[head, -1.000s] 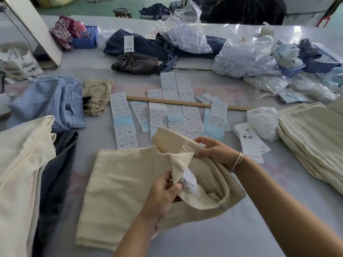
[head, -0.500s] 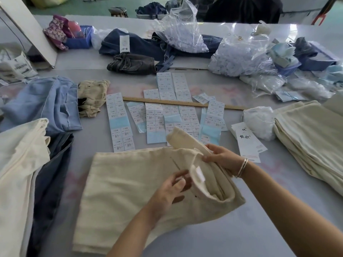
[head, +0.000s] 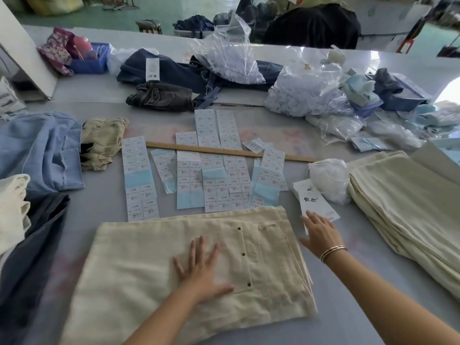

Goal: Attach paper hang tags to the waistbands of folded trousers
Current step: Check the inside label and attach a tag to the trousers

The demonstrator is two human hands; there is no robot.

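Cream folded trousers [head: 139, 270] lie flat on the grey table in front of me, their waistband end toward the right with three dark studs showing. My left hand [head: 201, 270] rests flat and open on the fabric near the studs. Off the right edge of the trousers, my right hand [head: 321, 232] is spread open, its fingertips touching a small stack of white paper hang tags [head: 313, 200] printed with black characters. Neither hand holds anything.
Sheets of size stickers [head: 211, 175] lie beyond the trousers, with a wooden ruler [head: 224, 151] across them. A stack of cream trousers [head: 410, 210] sits at the right, beside a white plastic bag [head: 328, 178]. Blue, cream and dark garments [head: 37, 150] lie at the left; plastic bags [head: 306, 95] at the back.
Both hands let go of the lifted waistband and its inner label. The trousers now lie flat; the left hand presses on them and the right hand moved right to the hang tags.
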